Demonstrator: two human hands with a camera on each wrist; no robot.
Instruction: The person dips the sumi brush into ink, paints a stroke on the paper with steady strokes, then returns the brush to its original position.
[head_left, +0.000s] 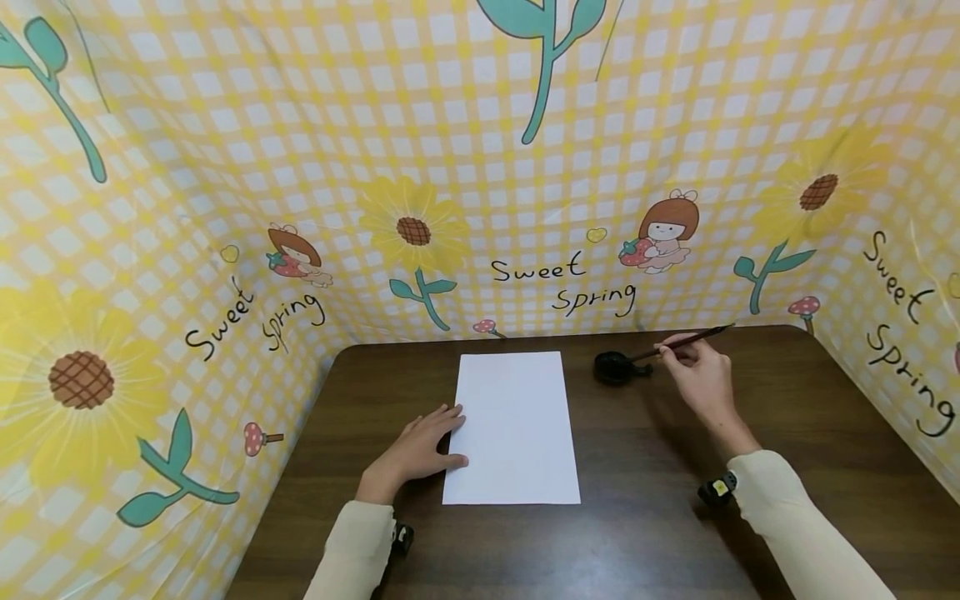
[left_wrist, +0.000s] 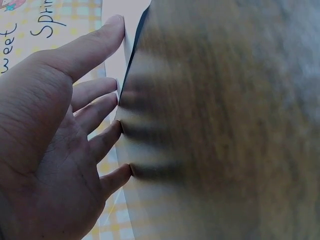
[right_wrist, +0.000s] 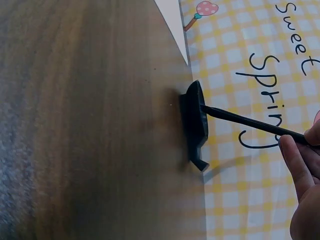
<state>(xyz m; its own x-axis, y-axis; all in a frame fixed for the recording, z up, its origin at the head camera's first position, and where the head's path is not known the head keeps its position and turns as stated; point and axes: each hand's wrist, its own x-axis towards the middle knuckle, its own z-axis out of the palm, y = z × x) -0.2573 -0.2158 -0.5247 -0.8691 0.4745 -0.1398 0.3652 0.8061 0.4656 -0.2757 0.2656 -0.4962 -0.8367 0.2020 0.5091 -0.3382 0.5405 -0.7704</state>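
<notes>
A blank white sheet of paper (head_left: 513, 429) lies on the dark wooden table. My left hand (head_left: 423, 446) rests at its left edge, thumb and fingertips on the paper's margin, fingers fairly straight. In the left wrist view the spread fingers (left_wrist: 107, 140) touch down along the tabletop. My right hand (head_left: 699, 375) pinches a dark writing brush (head_left: 693, 339) by its handle, held at a slant. The brush's tip end dips into a small black inkstone (head_left: 615, 367) to the right of the paper; the bristles are hidden in it. In the right wrist view the inkstone (right_wrist: 194, 117) shows side-on.
The brown table (head_left: 622, 542) has its back edge against a yellow checked cloth (head_left: 480, 208) with sunflowers and "Sweet Spring" lettering. This cloth also rises on the left and right sides. A dark wrist camera (head_left: 717, 489) sits on the right wrist.
</notes>
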